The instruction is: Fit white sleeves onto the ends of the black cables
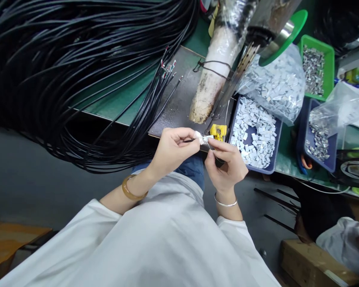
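Observation:
My left hand (179, 147) pinches a black cable end, mostly hidden by the fingers; white wrapping covers a fingertip. At those fingertips sits a small white connector (208, 138). My right hand (227, 163) is closed in a pinch close by, its index fingertip next to the connector. A thin silvery wire (219, 160), like solder wire, curves between its thumb and fingers. Just beyond the fingertips stands a yellow block (218, 130), under the tip of a wrapped, stained tube (209, 87). How the cable's cores meet the connector is too small to tell.
A large bundle of black cables (77, 59) covers the left of the green bench. To the right stand a blue tray (273, 169) of white connectors, a bag (272, 83) of more, a green bin (330, 71) and another blue tray (332, 159) of metal parts. A green-rimmed spool (296, 32) hangs above.

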Motion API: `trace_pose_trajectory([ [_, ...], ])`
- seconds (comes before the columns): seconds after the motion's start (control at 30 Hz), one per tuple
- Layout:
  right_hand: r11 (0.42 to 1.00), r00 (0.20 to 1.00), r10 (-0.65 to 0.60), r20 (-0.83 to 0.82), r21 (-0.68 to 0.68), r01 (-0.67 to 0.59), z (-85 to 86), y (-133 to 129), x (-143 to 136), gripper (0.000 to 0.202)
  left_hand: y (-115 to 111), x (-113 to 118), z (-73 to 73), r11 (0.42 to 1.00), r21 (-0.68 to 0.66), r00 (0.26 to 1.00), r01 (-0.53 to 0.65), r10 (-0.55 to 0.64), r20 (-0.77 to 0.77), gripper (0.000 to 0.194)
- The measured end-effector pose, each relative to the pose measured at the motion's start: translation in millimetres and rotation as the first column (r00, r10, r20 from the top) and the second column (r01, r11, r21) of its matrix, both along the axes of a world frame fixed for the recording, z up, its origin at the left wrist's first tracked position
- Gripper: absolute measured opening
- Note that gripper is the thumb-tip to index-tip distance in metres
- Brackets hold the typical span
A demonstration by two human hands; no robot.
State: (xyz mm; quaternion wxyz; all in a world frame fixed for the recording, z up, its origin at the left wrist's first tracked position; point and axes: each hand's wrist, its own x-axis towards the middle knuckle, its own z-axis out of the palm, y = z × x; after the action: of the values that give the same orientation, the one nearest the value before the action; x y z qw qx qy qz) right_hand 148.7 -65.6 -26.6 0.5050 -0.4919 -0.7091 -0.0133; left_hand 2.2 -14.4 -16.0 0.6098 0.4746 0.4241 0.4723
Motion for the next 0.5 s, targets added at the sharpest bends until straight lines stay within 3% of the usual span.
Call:
trace_pose_trajectory([
  [0.17, 0.999, 0.999, 0.033, -0.029, -0.013, -0.034, -4.9, 5.2, 3.3, 0.023, 4.3, 2.8, 1.8, 0.999, 0.033, 1.0, -0.013, 0.013, -0.002, 0.009],
  [0.37, 0.975, 0.98, 0.029, -0.198, -0.212, -0.072, -6.7, 7.2, 3.4, 0.012, 9.1, 4.3, 4.0, 0.999, 0.026, 0.998, -0.023, 0.024, -0.054, 0.009],
  [0.5, 0.968, 0.963, 0.03, -0.267, -0.231, -0.094, -2.4, 8.3, 1.3, 0.01, 8.5, 5.5, 6.5, 0.996, 0.065, 0.992, -0.062, 0.069, -0.106, 0.012],
])
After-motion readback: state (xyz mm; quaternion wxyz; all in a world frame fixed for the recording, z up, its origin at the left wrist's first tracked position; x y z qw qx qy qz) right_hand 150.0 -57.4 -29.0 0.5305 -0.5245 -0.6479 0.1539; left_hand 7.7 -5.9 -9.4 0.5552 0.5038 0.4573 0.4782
